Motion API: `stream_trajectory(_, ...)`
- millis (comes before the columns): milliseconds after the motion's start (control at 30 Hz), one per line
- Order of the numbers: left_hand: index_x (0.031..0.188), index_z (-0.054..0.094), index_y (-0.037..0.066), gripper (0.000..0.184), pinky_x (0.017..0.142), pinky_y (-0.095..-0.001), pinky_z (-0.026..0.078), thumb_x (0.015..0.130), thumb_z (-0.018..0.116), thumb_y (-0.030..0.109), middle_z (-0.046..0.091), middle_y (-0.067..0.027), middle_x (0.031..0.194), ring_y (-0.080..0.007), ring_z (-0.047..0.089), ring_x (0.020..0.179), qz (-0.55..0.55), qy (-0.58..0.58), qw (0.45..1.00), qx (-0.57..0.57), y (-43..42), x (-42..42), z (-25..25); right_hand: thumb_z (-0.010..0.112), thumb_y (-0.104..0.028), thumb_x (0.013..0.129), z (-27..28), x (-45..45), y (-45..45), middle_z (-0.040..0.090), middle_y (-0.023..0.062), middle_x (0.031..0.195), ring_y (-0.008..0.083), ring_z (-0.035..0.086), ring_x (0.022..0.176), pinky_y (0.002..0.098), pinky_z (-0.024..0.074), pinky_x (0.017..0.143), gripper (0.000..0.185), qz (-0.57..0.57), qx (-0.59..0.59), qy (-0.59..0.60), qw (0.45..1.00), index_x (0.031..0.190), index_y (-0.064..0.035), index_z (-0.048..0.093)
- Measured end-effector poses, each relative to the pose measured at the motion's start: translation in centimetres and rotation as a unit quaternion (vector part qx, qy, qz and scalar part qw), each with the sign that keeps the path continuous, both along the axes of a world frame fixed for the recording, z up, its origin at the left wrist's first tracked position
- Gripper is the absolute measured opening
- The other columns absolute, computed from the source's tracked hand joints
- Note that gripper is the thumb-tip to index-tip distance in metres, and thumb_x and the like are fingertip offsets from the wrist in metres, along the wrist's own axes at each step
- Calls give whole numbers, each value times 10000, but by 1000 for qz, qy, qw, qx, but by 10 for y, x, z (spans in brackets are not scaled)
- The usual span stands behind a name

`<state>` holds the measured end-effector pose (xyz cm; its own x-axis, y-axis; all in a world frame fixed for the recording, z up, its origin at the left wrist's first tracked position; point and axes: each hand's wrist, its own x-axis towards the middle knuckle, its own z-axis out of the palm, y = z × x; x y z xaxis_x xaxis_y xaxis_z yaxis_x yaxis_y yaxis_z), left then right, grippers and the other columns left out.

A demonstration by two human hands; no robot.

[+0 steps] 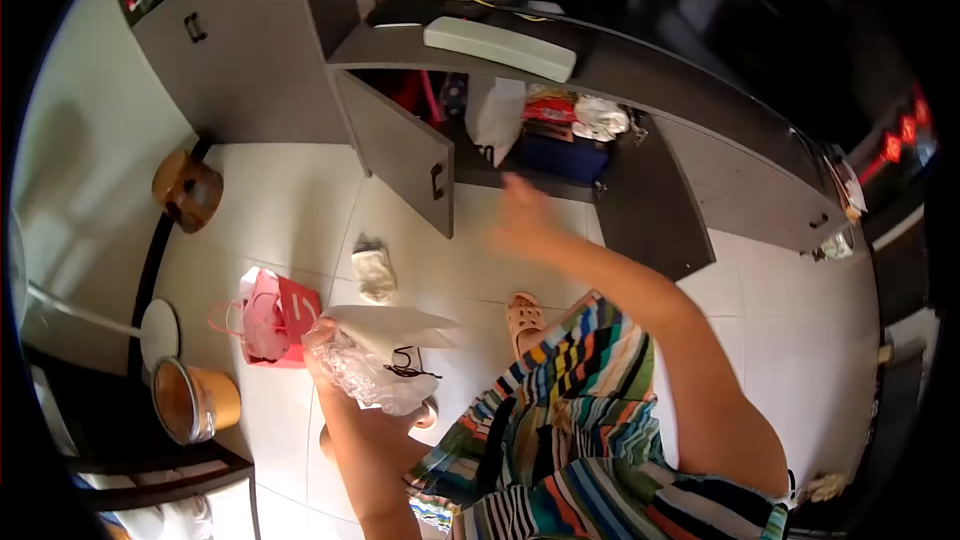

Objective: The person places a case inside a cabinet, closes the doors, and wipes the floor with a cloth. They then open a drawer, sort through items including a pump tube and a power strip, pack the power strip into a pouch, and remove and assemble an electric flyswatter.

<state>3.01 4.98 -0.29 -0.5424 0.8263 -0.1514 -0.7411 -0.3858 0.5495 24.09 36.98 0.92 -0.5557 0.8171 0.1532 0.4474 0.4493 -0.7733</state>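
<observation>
Leftmost on the floor, a yellow bucket (222, 398) is standing near a pink bag (268, 325), which is sitting upright, probably so its mouth stays within easy reach. My left hand (319, 334) is gripping crumpled plastic (372, 376) and a white bag (385, 325) together above the tiles, likely bunched so neither slips. A pale bundle (375, 274) is lying on the floor beyond. The cabinet door (405, 155) is hanging open, presumably for access to the shelf, where another bag (498, 115) is leaning. My right hand (524, 220) is hovering before that opening, too blurred for me to tell how its fingers are set. Farther right, a blue box (562, 157) is supporting a red packet (550, 103), perhaps to save space. As for writing, the pink bag is showing a white mark and the held bag dark loops; I'm reading no brand.
</observation>
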Motion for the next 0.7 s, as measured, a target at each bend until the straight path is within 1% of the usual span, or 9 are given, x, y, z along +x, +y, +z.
stream_trajectory(33,785,549,56,172,710,-373,454,721,491,205,570,-115,851,-266,546,782,10,9,1000,-24,-6,3,7,647,-157,614,16,54,2,415,180,1171,337,426,1052,385,382,857,618,13,236,-133,962,1153,11,395)
stream_trajectory(100,806,551,51,193,695,-370,461,727,481,212,568,-115,840,-267,550,764,36,22,998,-54,-4,15,24,680,-153,551,34,155,27,365,184,1193,351,396,1059,444,386,814,651,-54,329,-280,900,1138,-63,412)
stream_trajectory(167,862,538,43,234,675,-361,469,731,479,228,559,-108,839,-255,550,761,11,48,994,-97,2,16,13,665,-197,595,56,238,30,328,188,1228,362,350,1107,474,356,847,666,-205,310,-357,857,1178,-64,371)
stream_trajectory(233,866,527,52,251,672,-365,464,699,526,239,551,-98,826,-251,539,765,32,122,985,-120,-5,0,-40,643,-255,670,42,323,58,265,188,1281,338,310,1155,482,332,874,732,-393,71,-392,829,1263,-70,256)
stream_trajectory(333,908,517,31,372,653,-337,469,725,530,354,532,-80,801,-232,540,739,32,141,988,-50,-9,-1,-71,591,-257,719,18,365,77,542,222,962,377,517,904,430,417,771,450,-279,-25,-348,895,1054,0,434)
stream_trajectory(433,915,513,26,376,611,-325,477,733,522,354,536,-94,815,-222,546,704,-4,169,985,-23,-9,11,-55,577,-246,729,-8,353,72,578,225,794,399,549,767,427,443,705,328,-343,87,-272,895,905,9,469)
stream_trajectory(567,931,533,30,383,660,-276,445,737,524,359,540,-68,822,-189,533,757,26,171,977,-127,-17,25,-37,584,-221,730,24,323,53,484,214,1080,338,485,993,479,383,803,453,-335,-55,-331,880,1078,-18,377)
stream_trajectory(667,917,571,39,310,700,-210,373,807,479,315,545,-17,822,-110,477,786,137,329,902,-242,8,56,7,583,-217,730,38,302,46,341,179,1235,303,354,1135,503,298,881,616,-351,86,-489,794,1222,-47,254)
stream_trajectory(700,902,577,40,294,683,-208,372,816,478,303,551,-11,813,-94,474,769,129,332,895,-268,15,57,17,596,-218,717,55,287,50,311,163,1255,296,328,1152,497,290,889,616,-316,121,-461,820,1222,-65,279)
